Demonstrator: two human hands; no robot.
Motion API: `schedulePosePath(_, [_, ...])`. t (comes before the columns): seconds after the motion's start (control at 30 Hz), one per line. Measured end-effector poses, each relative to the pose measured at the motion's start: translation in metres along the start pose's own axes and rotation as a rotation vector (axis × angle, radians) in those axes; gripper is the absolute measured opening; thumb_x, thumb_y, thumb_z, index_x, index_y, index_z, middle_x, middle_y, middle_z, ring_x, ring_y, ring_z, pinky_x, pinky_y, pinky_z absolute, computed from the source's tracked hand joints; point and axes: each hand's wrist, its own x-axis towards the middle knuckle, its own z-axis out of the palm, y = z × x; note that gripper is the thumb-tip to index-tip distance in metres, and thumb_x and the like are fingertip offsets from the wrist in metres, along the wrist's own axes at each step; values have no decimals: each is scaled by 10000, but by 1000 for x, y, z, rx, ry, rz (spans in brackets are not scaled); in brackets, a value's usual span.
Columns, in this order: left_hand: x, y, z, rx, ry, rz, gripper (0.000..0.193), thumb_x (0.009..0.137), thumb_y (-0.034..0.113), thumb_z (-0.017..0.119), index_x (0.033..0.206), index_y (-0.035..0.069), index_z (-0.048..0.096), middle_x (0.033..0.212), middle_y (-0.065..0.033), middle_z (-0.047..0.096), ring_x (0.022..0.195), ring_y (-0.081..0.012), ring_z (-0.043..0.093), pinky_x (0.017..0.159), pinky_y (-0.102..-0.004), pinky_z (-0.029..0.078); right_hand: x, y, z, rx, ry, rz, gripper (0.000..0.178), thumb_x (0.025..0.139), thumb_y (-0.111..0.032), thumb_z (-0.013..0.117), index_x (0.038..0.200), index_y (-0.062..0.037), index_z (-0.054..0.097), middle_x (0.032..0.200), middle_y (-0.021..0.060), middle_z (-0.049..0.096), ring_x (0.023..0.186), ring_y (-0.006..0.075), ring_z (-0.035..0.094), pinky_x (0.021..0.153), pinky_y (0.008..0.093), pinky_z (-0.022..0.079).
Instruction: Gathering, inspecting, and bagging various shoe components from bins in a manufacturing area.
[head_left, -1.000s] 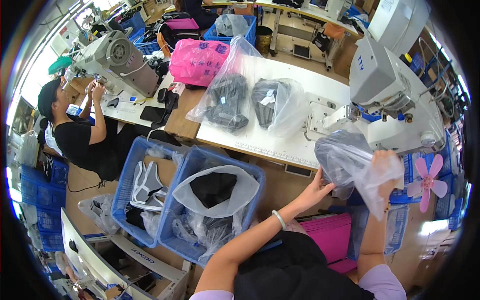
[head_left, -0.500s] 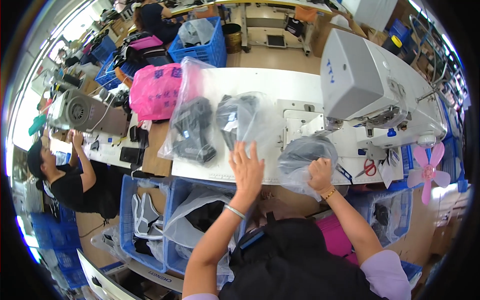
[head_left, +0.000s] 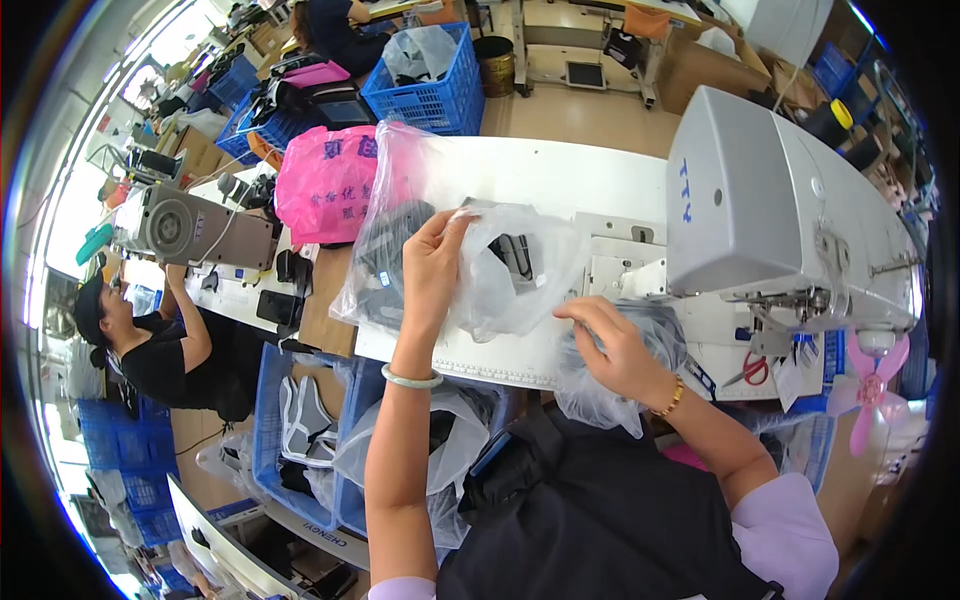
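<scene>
My left hand point(head_left: 432, 262) pinches the upper left rim of a clear plastic bag point(head_left: 515, 300) on the white sewing table. The bag's mouth gapes toward me, and dark pieces point(head_left: 512, 256) show inside it. My right hand point(head_left: 622, 352) is held just right of this bag, with thumb and forefinger apart and nothing visible between them. Partly beneath that hand lies a second clear bag point(head_left: 655, 325) with dark contents, at the table's front edge. A third clear bag point(head_left: 385, 275) of dark goods lies left of my left hand, partly hidden by it.
A white sewing machine point(head_left: 745, 200) stands on the right, with red-handled scissors point(head_left: 752, 370) and a pink fan point(head_left: 868, 390) nearby. A pink bag point(head_left: 328, 190) sits at the back left. Blue crates point(head_left: 268, 425) stand below the front edge. Another person point(head_left: 165, 350) works at the left.
My left hand has risen and taken hold of the middle bag's rim, and that bag now gapes. My right hand has let go of the bag at the front right and moved slightly left.
</scene>
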Motion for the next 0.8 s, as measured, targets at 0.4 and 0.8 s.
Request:
schedulePosePath(0.4, [-11,22,-6,-296,1,-173,315,935,274,484,1031,7,621,896,-33,621,730,-61,564,606,-195,461,126,106,91,-212,-214,105,386,811,-155,543,1079,108,454,986,278,558,928,390,551,813,399,442])
schedulePosePath(0.8, [-18,29,17,-180,-104,-120,351,870,159,553,1194,24,535,855,0,581,683,-41,516,567,-187,416,126,124,192,-40,-114,332,527,754,-269,628,1190,-9,483,1066,168,591,957,278,564,841,337,446])
